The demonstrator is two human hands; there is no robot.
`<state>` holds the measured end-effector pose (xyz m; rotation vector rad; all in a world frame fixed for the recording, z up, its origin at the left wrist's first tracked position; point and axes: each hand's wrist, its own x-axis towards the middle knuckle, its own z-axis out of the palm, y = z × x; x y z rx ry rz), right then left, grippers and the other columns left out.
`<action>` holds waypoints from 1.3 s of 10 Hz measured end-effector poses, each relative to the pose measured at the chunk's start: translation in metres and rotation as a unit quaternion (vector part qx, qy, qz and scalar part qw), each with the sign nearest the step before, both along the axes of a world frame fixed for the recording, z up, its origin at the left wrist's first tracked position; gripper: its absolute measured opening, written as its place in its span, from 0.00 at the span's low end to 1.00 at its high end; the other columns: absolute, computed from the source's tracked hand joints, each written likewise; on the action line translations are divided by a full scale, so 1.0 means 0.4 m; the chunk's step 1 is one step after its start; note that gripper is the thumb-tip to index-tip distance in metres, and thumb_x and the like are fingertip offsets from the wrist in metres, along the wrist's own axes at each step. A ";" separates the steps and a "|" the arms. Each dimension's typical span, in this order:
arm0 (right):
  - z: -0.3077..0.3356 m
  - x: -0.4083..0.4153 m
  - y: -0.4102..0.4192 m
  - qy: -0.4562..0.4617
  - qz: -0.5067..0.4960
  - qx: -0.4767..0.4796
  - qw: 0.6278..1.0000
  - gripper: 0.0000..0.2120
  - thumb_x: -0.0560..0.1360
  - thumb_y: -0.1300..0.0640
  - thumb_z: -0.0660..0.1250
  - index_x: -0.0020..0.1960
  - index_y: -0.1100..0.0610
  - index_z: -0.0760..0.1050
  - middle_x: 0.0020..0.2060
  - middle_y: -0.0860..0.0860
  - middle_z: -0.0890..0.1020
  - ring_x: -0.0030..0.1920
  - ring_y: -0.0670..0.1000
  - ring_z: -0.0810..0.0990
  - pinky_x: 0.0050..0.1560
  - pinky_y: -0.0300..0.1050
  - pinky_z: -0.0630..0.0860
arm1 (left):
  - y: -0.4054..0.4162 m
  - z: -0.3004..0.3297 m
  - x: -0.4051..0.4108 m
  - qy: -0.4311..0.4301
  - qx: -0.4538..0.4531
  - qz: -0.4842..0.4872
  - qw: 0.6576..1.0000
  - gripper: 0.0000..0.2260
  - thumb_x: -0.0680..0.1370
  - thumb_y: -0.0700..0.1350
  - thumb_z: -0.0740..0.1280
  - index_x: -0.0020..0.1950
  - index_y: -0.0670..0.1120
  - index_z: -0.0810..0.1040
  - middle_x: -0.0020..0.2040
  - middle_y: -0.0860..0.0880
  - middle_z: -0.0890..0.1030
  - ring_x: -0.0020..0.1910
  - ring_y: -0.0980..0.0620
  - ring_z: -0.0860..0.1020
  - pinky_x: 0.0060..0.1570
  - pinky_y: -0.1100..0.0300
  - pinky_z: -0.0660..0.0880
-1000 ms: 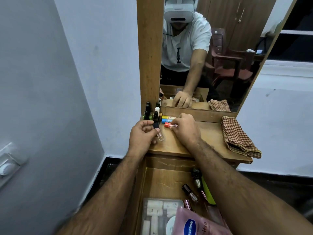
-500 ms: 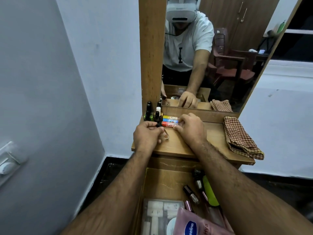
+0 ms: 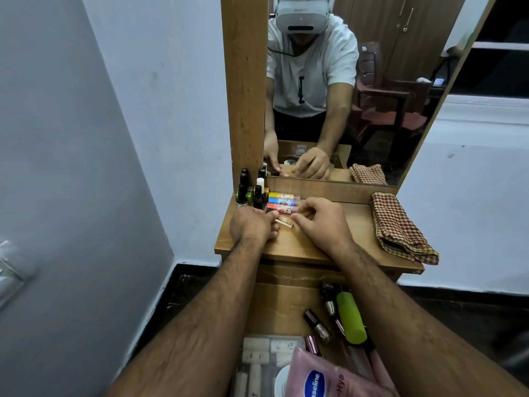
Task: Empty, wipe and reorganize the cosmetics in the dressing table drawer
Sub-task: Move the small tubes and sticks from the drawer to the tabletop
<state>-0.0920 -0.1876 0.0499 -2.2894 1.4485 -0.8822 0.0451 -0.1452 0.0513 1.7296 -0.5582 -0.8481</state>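
My left hand (image 3: 252, 224) pinches a small clear vial (image 3: 284, 222) with a dark cap and lays it flat on the dressing table top (image 3: 315, 247), just in front of three coloured tubes. The tubes lie side by side against the mirror ledge: yellow (image 3: 280, 195), blue (image 3: 282, 201) and red (image 3: 279, 208). My right hand (image 3: 320, 222) hovers beside the vial's clear end with curled fingers and holds nothing I can see. Dark nail polish bottles (image 3: 246, 193) stand in the left back corner. Below, the drawer (image 3: 274, 308) is pulled out.
A folded checked cloth (image 3: 400, 227) lies on the right of the table top. The drawer holds a green tube (image 3: 350, 316), a brown bottle (image 3: 316, 325), a pink Vaseline pouch (image 3: 323, 376) and a clear box (image 3: 257, 362). A wall stands close on the left.
My right hand set the red tube down beside the blue one and let go. My left hand lowered the vial flat onto the table in front of the tubes.
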 end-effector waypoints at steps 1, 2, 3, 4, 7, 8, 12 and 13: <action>-0.004 0.007 0.015 0.046 0.005 -0.004 0.999 0.08 0.72 0.47 0.74 0.47 0.50 0.81 0.43 0.46 0.83 0.45 0.46 0.79 0.48 0.48 0.78 | -0.003 0.006 -0.005 -0.011 0.025 -0.024 0.999 0.12 0.77 0.45 0.72 0.56 0.39 0.82 0.44 0.44 0.85 0.31 0.53 0.82 0.31 0.65 0.78; 0.007 0.019 0.016 0.078 -0.018 -0.013 0.997 0.07 0.74 0.47 0.72 0.49 0.49 0.81 0.46 0.47 0.83 0.47 0.46 0.78 0.51 0.49 0.78 | -0.006 0.008 -0.007 -0.035 0.036 -0.012 0.999 0.11 0.76 0.47 0.72 0.52 0.40 0.83 0.39 0.46 0.85 0.23 0.58 0.77 0.21 0.69 0.73; 0.015 0.027 0.015 0.080 -0.027 -0.001 0.996 0.07 0.75 0.49 0.72 0.50 0.50 0.82 0.47 0.47 0.84 0.48 0.45 0.78 0.53 0.48 0.78 | -0.003 -0.001 -0.009 -0.060 0.022 -0.008 0.998 0.10 0.77 0.46 0.72 0.55 0.42 0.82 0.39 0.46 0.85 0.27 0.57 0.80 0.25 0.67 0.75; 0.015 0.030 0.012 0.074 -0.036 0.001 0.997 0.07 0.76 0.50 0.71 0.51 0.51 0.82 0.47 0.47 0.84 0.48 0.45 0.78 0.53 0.46 0.77 | 0.007 -0.012 -0.012 -0.088 -0.002 -0.002 0.996 0.11 0.77 0.44 0.71 0.58 0.45 0.81 0.38 0.48 0.84 0.29 0.58 0.81 0.26 0.67 0.76; 0.012 0.043 0.008 0.069 -0.065 -0.003 0.995 0.06 0.76 0.49 0.71 0.49 0.50 0.81 0.46 0.47 0.83 0.48 0.46 0.78 0.50 0.45 0.77 | 0.023 -0.030 -0.018 -0.119 -0.032 -0.020 0.992 0.13 0.80 0.44 0.68 0.64 0.48 0.79 0.39 0.50 0.84 0.29 0.59 0.78 0.25 0.68 0.74; 0.010 0.043 0.007 0.065 -0.064 -0.004 0.996 0.06 0.76 0.49 0.71 0.49 0.50 0.80 0.46 0.47 0.83 0.48 0.46 0.78 0.50 0.45 0.77 | 0.024 -0.030 -0.018 -0.123 -0.032 -0.023 0.992 0.13 0.80 0.44 0.68 0.65 0.48 0.79 0.40 0.50 0.84 0.30 0.59 0.79 0.25 0.68 0.75; 0.015 0.014 0.023 0.026 -0.050 -0.001 0.998 0.07 0.74 0.51 0.73 0.50 0.50 0.82 0.45 0.46 0.84 0.47 0.47 0.80 0.51 0.47 0.79 | 0.069 -0.016 -0.032 -0.112 -0.081 -0.009 0.990 0.12 0.80 0.43 0.68 0.63 0.46 0.79 0.38 0.51 0.83 0.32 0.55 0.81 0.34 0.59 0.82; 0.026 -0.016 0.051 -0.003 -0.040 -0.018 0.999 0.06 0.74 0.51 0.72 0.49 0.51 0.82 0.43 0.46 0.84 0.45 0.46 0.80 0.49 0.47 0.79 | 0.121 -0.019 -0.057 -0.162 -0.123 -0.039 0.978 0.12 0.80 0.44 0.68 0.63 0.48 0.79 0.39 0.53 0.83 0.36 0.56 0.84 0.36 0.57 0.83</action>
